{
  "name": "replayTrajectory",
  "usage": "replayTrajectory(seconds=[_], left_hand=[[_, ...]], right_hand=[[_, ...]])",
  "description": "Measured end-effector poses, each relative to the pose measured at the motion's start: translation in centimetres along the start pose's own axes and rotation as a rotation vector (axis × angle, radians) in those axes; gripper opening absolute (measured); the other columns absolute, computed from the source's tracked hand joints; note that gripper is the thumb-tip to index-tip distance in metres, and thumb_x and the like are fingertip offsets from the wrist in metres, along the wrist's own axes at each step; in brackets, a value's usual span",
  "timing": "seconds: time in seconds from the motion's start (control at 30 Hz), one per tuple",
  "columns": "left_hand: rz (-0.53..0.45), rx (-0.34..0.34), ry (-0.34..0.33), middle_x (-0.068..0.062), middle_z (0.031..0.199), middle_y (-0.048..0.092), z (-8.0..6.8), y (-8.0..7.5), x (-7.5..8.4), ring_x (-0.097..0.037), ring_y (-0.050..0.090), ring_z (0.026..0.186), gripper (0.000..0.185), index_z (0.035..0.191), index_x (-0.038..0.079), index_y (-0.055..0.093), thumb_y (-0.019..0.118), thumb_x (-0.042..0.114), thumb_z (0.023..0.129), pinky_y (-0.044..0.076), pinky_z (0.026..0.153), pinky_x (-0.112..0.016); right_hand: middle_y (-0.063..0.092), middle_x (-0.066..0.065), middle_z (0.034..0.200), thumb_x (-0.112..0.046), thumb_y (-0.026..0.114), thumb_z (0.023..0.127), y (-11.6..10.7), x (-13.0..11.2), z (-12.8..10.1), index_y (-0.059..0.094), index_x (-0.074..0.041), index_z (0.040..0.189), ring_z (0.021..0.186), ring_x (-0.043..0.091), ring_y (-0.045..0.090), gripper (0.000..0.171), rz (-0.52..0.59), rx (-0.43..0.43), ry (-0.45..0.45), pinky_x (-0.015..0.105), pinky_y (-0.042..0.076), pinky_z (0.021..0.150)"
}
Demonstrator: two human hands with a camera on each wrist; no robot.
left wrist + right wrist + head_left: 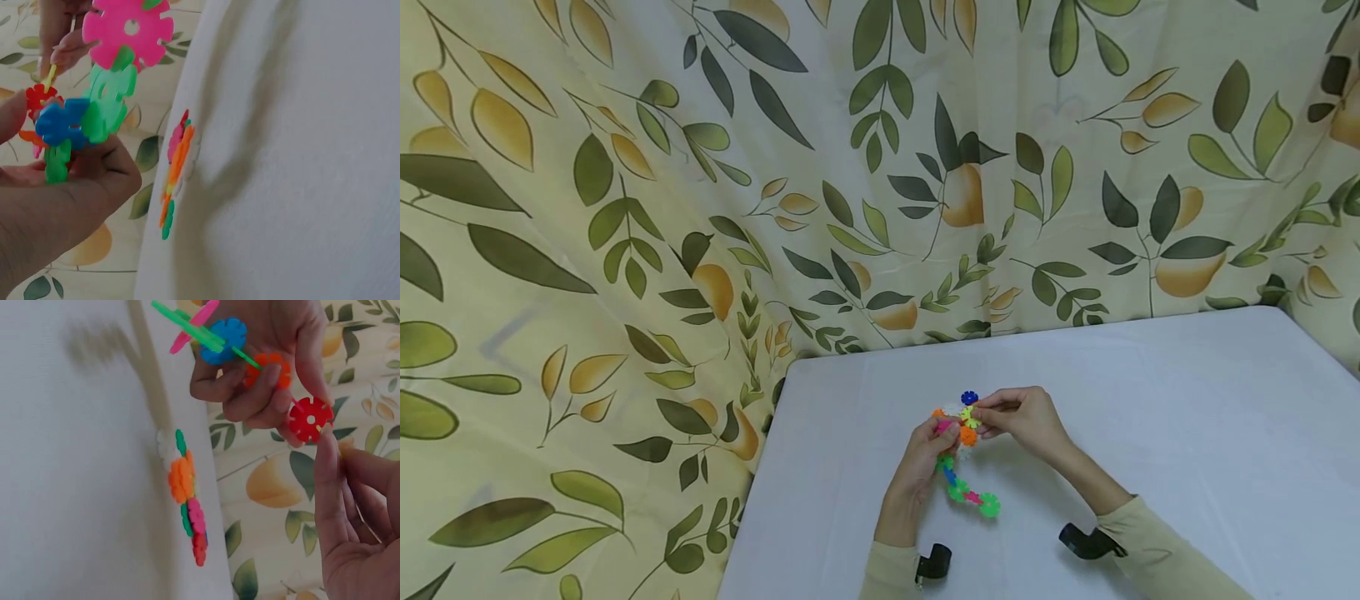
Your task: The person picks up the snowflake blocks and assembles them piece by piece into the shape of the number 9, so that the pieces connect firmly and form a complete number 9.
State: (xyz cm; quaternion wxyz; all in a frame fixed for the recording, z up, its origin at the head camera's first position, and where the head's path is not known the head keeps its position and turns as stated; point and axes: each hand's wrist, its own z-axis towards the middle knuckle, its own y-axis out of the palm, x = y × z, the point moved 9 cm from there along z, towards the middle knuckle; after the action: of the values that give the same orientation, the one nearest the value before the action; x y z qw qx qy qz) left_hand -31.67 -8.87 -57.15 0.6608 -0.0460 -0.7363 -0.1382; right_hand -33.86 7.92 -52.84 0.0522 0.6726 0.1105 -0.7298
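Observation:
Over the white table [1150,400] my two hands hold a chain of coloured plastic snowflake discs [962,487]. My left hand [934,442] grips its upper part, fingers curled round the blue disc [59,122] and a green disc [56,165]; a pink disc [128,28] and more green ones stick out beyond. My right hand [987,417] pinches a thin yellow disc [50,78] right against the red disc [310,417] at the chain's top. The chain's tail ends in a green disc [989,504].
A small pile of loose discs [187,500] lies on the table near its left edge, under the hands. A leaf-patterned curtain [625,208] hangs close behind and to the left. Black wrist camera mounts [1086,542] show near both sleeves.

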Motion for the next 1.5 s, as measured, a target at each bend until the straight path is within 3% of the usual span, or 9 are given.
replayTrajectory(seconds=[0.1,0.2,0.4,0.53,0.77,0.9,1.03,1.23,1.5], left_hand=[[0.014,-0.007,-0.013,-0.002,0.092,0.058,0.0,-0.5,0.1,-0.016,0.052,0.083,0.029,0.124,-0.004,0.062,0.057,0.020,0.108,0.046,0.076,-0.022],[0.005,0.010,-0.028,-0.004,0.093,0.058,-0.1,-1.1,0.2,-0.016,0.052,0.081,0.031,0.122,-0.009,0.059,0.056,0.018,0.108,0.046,0.075,-0.022],[-0.032,-0.007,-0.036,-0.006,0.093,0.060,-0.1,-1.5,0.4,-0.015,0.054,0.079,0.025,0.117,-0.007,0.059,0.054,0.016,0.108,0.048,0.075,-0.023],[-0.060,-0.024,-0.032,-0.006,0.092,0.059,-0.3,-1.4,0.4,-0.014,0.054,0.078,0.022,0.119,-0.004,0.058,0.052,0.014,0.109,0.049,0.076,-0.023],[-0.047,0.004,-0.036,-0.006,0.091,0.055,-0.1,-1.4,0.0,-0.012,0.047,0.072,0.027,0.127,-0.004,0.059,0.055,0.014,0.108,0.043,0.068,-0.020],[-0.031,0.003,-0.046,-0.004,0.086,0.053,-0.1,-1.0,-0.1,-0.011,0.041,0.067,0.027,0.125,-0.002,0.060,0.059,0.019,0.107,0.037,0.063,-0.020],[-0.053,-0.017,-0.048,-0.002,0.083,0.052,-0.1,-0.7,-0.1,-0.011,0.038,0.064,0.024,0.121,0.002,0.059,0.060,0.021,0.106,0.033,0.061,-0.021],[-0.093,-0.005,-0.035,-0.003,0.086,0.053,0.0,-0.7,-0.1,-0.010,0.042,0.065,0.018,0.115,0.006,0.059,0.059,0.022,0.108,0.037,0.060,-0.020],[-0.149,0.029,-0.064,-0.003,0.086,0.056,0.2,-1.0,-0.3,-0.009,0.046,0.065,0.012,0.106,0.009,0.059,0.058,0.022,0.107,0.039,0.058,-0.018]], right_hand=[[0.076,0.022,0.096,-0.013,0.072,0.100,0.0,-0.1,0.1,0.074,0.010,0.113,0.077,0.034,0.078,0.026,0.018,-0.008,-0.018,0.041,0.063,0.071],[0.076,0.024,0.096,-0.015,0.067,0.103,0.1,0.1,0.3,0.074,0.009,0.115,0.078,0.035,0.077,0.027,-0.053,-0.006,-0.037,0.042,0.063,0.070],[0.077,0.004,0.094,-0.014,0.079,0.093,1.0,1.6,1.0,0.080,-0.008,0.106,0.070,0.016,0.070,0.014,-0.478,-0.018,-0.076,0.027,0.057,0.061],[0.075,0.000,0.095,-0.015,0.084,0.088,2.6,2.3,1.7,0.080,-0.009,0.106,0.076,0.012,0.065,0.020,-0.669,-0.068,-0.120,0.033,0.058,0.069],[0.055,-0.004,0.073,-0.011,0.085,0.083,4.3,3.1,2.5,0.071,-0.012,0.085,0.067,0.014,0.049,0.014,-0.817,-0.115,-0.141,0.031,0.042,0.060],[0.057,-0.001,0.076,-0.009,0.087,0.080,4.6,3.2,2.7,0.072,-0.010,0.083,0.070,0.015,0.051,0.016,-0.870,-0.105,-0.166,0.034,0.045,0.061],[0.063,-0.002,0.079,-0.008,0.089,0.076,4.3,3.4,2.8,0.073,-0.010,0.086,0.073,0.015,0.057,0.018,-0.849,-0.086,-0.149,0.037,0.052,0.067],[0.063,-0.005,0.071,-0.003,0.083,0.080,3.2,3.1,2.6,0.070,-0.012,0.080,0.066,0.013,0.055,0.016,-0.687,-0.044,-0.101,0.031,0.047,0.062],[0.075,-0.001,0.087,-0.008,0.081,0.089,1.5,1.1,1.2,0.079,-0.014,0.098,0.065,0.016,0.068,0.010,-0.454,0.020,-0.109,0.028,0.054,0.057]])
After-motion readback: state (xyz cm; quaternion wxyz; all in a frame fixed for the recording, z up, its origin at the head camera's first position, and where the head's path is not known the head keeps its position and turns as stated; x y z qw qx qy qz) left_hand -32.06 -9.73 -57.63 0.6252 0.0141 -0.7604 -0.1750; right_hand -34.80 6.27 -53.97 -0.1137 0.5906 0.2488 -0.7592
